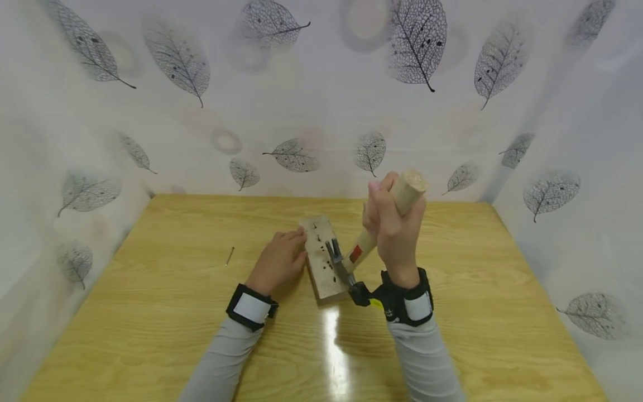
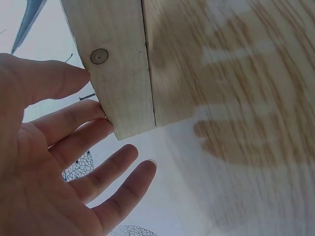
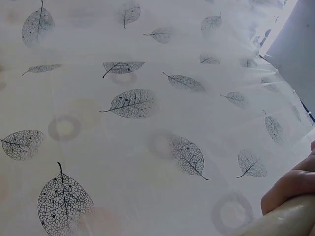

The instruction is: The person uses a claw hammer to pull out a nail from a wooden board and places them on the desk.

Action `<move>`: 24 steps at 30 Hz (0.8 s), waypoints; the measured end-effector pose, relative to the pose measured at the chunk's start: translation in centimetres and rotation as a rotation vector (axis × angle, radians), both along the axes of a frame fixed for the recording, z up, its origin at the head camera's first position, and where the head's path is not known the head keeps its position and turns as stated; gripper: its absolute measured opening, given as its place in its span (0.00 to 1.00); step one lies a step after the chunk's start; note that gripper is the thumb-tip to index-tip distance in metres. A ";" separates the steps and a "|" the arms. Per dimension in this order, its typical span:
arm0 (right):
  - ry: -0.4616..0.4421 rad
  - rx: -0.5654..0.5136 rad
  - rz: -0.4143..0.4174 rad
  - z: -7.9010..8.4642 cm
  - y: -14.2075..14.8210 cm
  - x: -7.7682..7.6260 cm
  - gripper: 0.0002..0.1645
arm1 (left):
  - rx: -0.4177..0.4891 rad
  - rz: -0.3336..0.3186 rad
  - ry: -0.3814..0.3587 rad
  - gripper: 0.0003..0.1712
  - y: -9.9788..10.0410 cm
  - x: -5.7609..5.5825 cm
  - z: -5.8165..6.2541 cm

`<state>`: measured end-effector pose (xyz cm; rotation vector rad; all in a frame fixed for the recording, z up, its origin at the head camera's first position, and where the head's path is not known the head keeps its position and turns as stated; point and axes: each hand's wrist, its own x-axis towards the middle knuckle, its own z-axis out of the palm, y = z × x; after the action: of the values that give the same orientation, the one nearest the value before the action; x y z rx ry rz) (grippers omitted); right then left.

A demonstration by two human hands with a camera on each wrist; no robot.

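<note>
The fingers of the right hand [image 1: 397, 226] curl tightly round the handle of a hammer [image 1: 364, 243], whose butt end points up. The left hand [image 1: 280, 259] has its fingers spread and loosely straight; the thumb and nearest fingers touch the left edge of a wooden block [image 1: 316, 261], the others stand free.

The block lies on the worktop [image 1: 150, 324] between the hands, its top pocked with dark marks. The hammer's head is over its right side, claw towards the far left; I cannot tell whether it touches. One loose nail [image 1: 229, 256] lies to the left, well apart.

Both wrists wear black straps [image 1: 251, 306] over grey sleeves [image 1: 216, 360]. Beyond the far edge hangs a pale, leaf-printed sheet [image 1: 321, 106].
</note>
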<state>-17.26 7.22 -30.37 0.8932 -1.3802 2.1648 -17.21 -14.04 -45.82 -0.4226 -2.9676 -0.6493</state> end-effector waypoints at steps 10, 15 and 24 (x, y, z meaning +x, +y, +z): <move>-0.108 0.184 -0.023 0.1 -3.0 -3.6 0.14 | 0.018 -0.010 0.020 0.26 -0.2 0.1 0.3; -0.153 0.255 -0.024 0.0 -4.3 -4.7 0.14 | 0.023 -0.015 0.015 0.26 -0.5 -0.1 -0.1; -0.250 0.333 -0.024 0.3 -5.3 -6.3 0.14 | 0.040 -0.029 0.024 0.22 -0.3 -0.1 0.0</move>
<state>-23.53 1.88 -30.03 0.7285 -1.9043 2.1204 -17.31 -14.37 -45.80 -0.4678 -2.9253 -0.7005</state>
